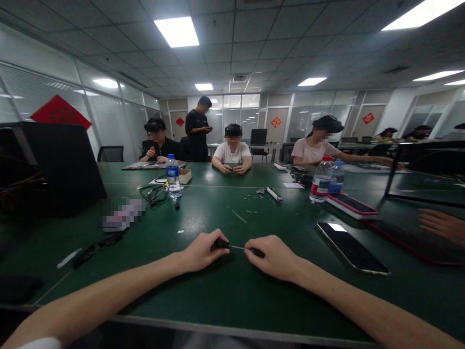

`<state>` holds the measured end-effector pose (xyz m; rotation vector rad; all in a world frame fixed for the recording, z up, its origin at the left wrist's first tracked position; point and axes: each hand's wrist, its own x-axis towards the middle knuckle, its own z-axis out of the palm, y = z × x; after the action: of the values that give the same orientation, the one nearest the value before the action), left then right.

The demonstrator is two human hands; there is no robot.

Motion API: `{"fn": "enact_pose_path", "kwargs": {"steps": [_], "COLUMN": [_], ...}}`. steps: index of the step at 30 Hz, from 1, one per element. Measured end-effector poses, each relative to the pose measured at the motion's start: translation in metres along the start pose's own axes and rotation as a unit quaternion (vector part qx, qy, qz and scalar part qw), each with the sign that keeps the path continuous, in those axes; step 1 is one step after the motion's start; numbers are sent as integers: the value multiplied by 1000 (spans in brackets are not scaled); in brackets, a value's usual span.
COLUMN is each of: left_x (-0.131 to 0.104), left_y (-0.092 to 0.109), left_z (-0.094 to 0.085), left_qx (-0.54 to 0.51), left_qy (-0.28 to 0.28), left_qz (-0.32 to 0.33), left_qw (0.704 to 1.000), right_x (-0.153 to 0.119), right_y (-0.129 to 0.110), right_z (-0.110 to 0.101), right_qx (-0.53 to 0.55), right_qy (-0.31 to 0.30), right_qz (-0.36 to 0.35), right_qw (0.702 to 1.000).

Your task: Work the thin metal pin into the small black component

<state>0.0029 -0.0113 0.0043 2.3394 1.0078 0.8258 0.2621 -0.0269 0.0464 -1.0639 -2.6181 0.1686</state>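
Observation:
My left hand [201, 252] is closed around a stubby black piece [221, 244] just above the green table. A thin pale shaft [237, 247] spans the gap from that piece to the fingertips of my right hand [273, 257]. Those right fingers are pinched together, with a small dark piece [258, 252] showing under them. Whether the shaft joins both dark pieces is hidden by the fingers. Both forearms come in from the near table edge.
To the right lie a black phone [352, 247] and a pink-edged phone [352, 203], near another person's hand [441, 227]. Water bottles [173, 177] [321, 182], cables [154, 193] and a white stick-like item [273, 194] stand or lie farther off. Several people sit beyond.

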Motion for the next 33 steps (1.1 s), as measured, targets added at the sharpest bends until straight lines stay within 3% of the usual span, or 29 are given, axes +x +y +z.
{"fn": "enact_pose_path", "kwargs": {"steps": [33], "left_x": [1], "left_y": [-1], "left_z": [0], "left_qx": [16], "left_qy": [-11], "left_qz": [-9], "left_qw": [1000], "right_x": [0], "right_y": [-2], "right_z": [-1], "right_qx": [12], "right_qy": [-2], "right_qz": [3], "right_qw": [1000]}}
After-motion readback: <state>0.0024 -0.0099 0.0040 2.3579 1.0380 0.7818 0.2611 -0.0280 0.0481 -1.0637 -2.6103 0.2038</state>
